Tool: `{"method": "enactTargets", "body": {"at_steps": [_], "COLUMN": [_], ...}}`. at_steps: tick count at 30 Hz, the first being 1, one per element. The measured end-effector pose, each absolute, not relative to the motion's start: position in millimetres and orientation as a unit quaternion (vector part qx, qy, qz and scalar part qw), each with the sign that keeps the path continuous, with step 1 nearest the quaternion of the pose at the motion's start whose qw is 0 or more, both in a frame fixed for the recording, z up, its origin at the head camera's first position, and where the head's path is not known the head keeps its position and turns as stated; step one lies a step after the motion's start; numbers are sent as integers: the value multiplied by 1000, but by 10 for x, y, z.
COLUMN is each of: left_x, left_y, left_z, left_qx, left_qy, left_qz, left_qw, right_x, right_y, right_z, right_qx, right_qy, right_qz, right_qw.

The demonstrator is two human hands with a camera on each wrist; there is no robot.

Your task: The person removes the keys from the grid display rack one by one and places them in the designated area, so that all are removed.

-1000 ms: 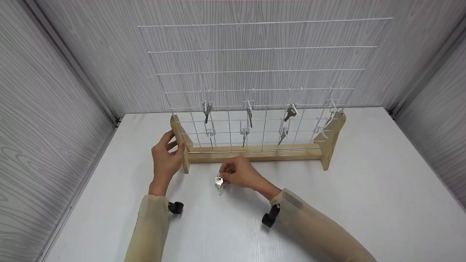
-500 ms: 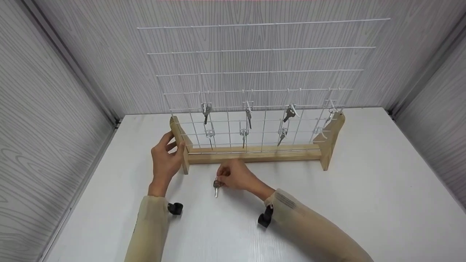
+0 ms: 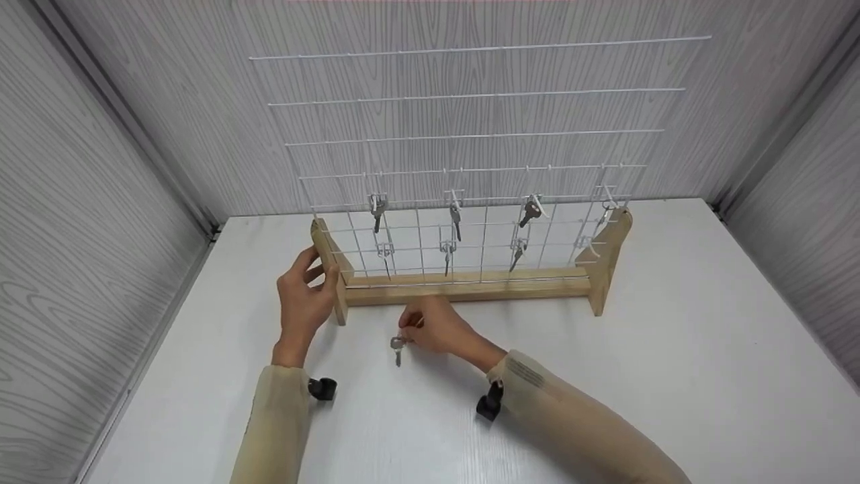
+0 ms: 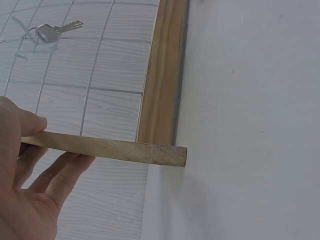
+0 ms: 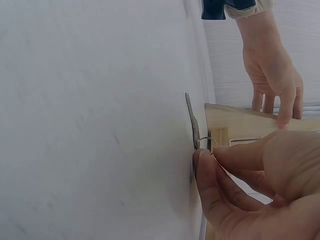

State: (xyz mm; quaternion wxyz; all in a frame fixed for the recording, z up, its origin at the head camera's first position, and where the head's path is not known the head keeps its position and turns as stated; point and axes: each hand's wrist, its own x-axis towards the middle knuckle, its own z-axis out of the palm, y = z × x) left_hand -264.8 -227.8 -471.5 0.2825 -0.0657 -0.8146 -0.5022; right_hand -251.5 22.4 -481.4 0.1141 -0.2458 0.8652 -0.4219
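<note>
1 small grey metal key with a rounded head and narrow blade (image 3: 397, 344) hangs at the fingertips of my right hand (image 3: 433, 326), whose thumb and fingers pinch the thin wire-like metal ring (image 5: 206, 137) at its head. From my remote seat, I judge this relation to count most: the key lies on the near, left side of those fingertips, long axis running toward the bottom of the head view, blade pointing away from the white wire grid (image 3: 475, 137). Of my 2 hands the right is nearer; my left hand (image 3: 306, 299) grips the pale wooden end upright (image 4: 115, 149), thumb on 1 face, fingers on the other. The key looks dull from above, thin and edge-on from the right wrist. Whether it touches the white tabletop (image 3: 705, 349), I cannot tell.
</note>
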Motion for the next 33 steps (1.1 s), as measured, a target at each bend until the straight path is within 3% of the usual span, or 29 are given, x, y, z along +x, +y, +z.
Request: {"method": "enactTargets", "body": {"at_steps": [11, 24, 33], "left_x": [-2662, -2669, -2649], "left_y": [-2275, -2274, -2291], "left_z": [-4720, -4713, -4710], "left_qx": [-74, -76, -79], "left_qy": [-806, -804, -807], "left_qz": [-513, -520, -512], "left_qw": [285, 280, 283], "right_x": [-2445, -2391, -2274], "right_y": [432, 895, 1169], "right_z": [-4686, -4436, -4342], "right_qx": [-252, -266, -233], "right_qy": [866, 850, 840], "right_qz": [-422, -455, -489], "right_qw": [94, 6, -25]}}
